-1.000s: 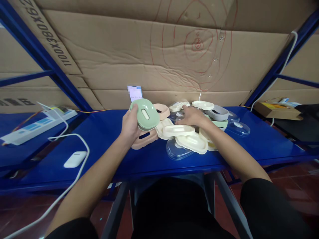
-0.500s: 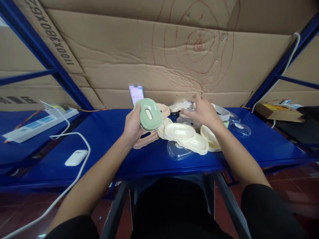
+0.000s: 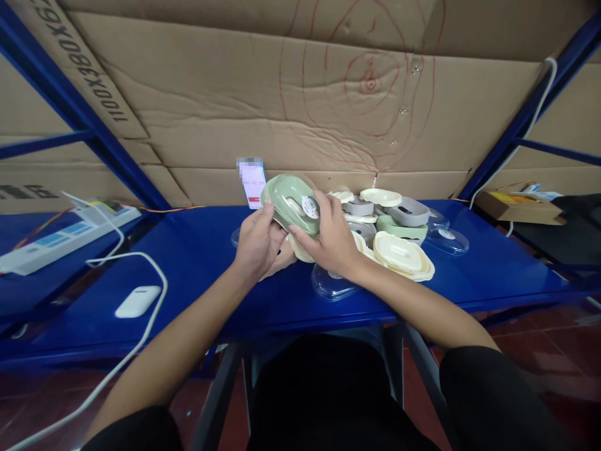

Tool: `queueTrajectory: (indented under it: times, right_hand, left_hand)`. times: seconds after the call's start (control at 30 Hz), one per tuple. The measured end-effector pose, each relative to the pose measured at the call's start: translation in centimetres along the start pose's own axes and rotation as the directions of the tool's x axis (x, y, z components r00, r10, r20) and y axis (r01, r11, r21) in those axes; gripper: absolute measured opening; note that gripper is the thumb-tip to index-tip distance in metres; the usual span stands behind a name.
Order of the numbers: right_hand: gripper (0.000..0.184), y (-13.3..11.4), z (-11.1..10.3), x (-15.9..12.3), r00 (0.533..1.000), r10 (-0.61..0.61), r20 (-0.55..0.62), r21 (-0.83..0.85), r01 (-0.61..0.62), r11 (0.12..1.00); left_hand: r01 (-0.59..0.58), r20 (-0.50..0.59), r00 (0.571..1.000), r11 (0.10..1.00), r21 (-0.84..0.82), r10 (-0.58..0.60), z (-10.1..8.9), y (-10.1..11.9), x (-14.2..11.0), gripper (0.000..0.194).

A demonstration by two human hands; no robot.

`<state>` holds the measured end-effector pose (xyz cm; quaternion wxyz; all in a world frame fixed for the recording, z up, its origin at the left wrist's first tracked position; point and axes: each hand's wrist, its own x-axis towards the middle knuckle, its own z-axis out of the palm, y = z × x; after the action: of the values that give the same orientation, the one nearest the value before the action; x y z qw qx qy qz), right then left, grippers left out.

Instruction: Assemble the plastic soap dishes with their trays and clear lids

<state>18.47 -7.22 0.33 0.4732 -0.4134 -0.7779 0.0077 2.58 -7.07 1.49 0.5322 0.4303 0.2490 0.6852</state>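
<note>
Between my two hands, above the blue shelf, is a green oval soap dish (image 3: 278, 199) with a pale slot in its middle. A clear plastic lid (image 3: 310, 207) bearing a round white sticker lies over it; whether it is fully seated I cannot tell. My left hand (image 3: 256, 244) grips the dish from the left and below, thumb on its near edge. On the other side my right hand (image 3: 334, 241) pinches the lid's right side, fingers behind and thumb in front. Below them, a peach dish part (image 3: 280, 258) is partly hidden by my left hand.
Cream trays (image 3: 401, 254) are stacked at the right, with a grey dish (image 3: 413, 212) and a green dish base (image 3: 399, 229) behind. Clear lids (image 3: 448, 243) lie farther right. A phone (image 3: 252, 181) leans on the cardboard. Left are a white case (image 3: 138, 302) and a power strip (image 3: 70, 241).
My right hand has come back from the pile to the green dish, bringing the clear lid onto it. The dish has tilted in my left hand.
</note>
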Motion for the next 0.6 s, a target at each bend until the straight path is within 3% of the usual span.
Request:
queueTrajectory:
  times: [0.3, 0.6]
  right_hand:
    - [0.073, 0.6, -0.9, 0.2, 0.999, -0.008, 0.035, 0.044, 0.007, 0.999]
    - [0.077, 0.8, -1.3, 0.4, 0.999, -0.005, 0.042, 0.090, 0.001, 0.996]
  left_hand:
    - [-0.036, 0.070, 0.997, 0.998, 0.048, 0.033, -0.2, -0.3, -0.3, 0.036]
    - [-0.045, 0.053, 0.998, 0.997, 0.055, 0.042, -0.1, -0.1, -0.3, 0.034]
